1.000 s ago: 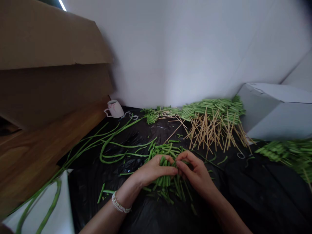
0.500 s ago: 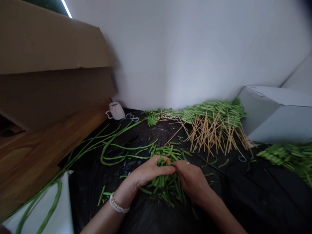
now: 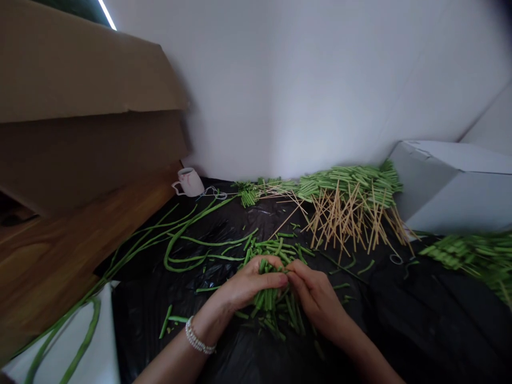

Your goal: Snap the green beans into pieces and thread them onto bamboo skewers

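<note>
My left grip (image 3: pixel 250 285) and right grip (image 3: pixel 316 296) are still closing on the cut yardlong beans (image 3: pixel 272 309), with fingertips meeting over the bunch lying on a black plastic sheet (image 3: pixel 424 320). Little is changing beyond them: bamboo skewers (image 3: pixel 344 218) are lying near skewered bean pieces (image 3: pixel 344 181).

Glossy black plastic sheeting (image 3: pixel 332 298), matt cardboard (image 3: pixel 80 64), probably bamboo skewers (image 3: pixel 344 218).

**Soft, fairly dim indoor light; wide-angle curvature toward the frame edges.**
A bright light strip (image 3: pixel 107 13) glints top left; a cardboard box (image 3: pixel 90 69) casts soft shadow on the white wall (image 3: pixel 288 90); green beans (image 3: pixel 468 261) at right blur slightly; the top-right corner darkens.
</note>
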Motion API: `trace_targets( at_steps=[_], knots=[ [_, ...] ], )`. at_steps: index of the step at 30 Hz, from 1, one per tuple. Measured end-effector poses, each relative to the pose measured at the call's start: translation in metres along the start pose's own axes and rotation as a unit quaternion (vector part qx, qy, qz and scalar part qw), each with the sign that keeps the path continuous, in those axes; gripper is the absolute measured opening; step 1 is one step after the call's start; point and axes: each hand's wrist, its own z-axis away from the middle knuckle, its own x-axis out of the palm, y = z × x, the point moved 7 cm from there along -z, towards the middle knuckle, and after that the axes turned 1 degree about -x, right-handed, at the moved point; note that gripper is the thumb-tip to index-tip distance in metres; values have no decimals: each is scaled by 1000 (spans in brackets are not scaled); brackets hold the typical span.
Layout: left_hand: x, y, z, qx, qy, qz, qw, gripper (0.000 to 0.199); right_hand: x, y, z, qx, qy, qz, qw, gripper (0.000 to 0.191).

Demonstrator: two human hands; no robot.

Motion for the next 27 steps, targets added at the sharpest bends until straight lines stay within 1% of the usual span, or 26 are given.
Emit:
trace_targets(
  at_steps=[2,4,5,7,9,12,15,17,19,22,27],
  knots=[
    [0,2,-1,7,6,7,1000,36,-3,1,0,-6,21,17,1000,24],
    [-2,4,-2,11,18,10,1000,36,-5,2,0,-29,46,57,997,18],
    [-5,5,-2,13,29,14,999,36,-6,2,1,-45,58,84,994,18],
    [-9,6,-4,15,51,24,998,37,-6,2,3,-82,74,149,983,27],
    [-13,6,-4,17,62,19,998,38,-4,1,4,-117,86,219,965,32],
    [-13,6,-5,19,54,-34,998,36,-2,-4,5,-157,106,317,929,26],
    [-12,7,-4,16,42,-83,996,33,-2,-10,4,-173,125,388,896,23],
    [-10,7,-3,10,34,-96,995,33,-3,-12,4,-175,137,411,884,24],
    [-9,8,-2,10,28,-102,994,33,-4,-14,5,-175,145,417,880,26],
    [-10,10,-2,26,29,-106,994,32,-4,-15,5,-175,152,416,880,27],
    [-12,14,-3,48,46,-105,992,33,-6,-14,6,-182,157,396,886,21]
  ],
)
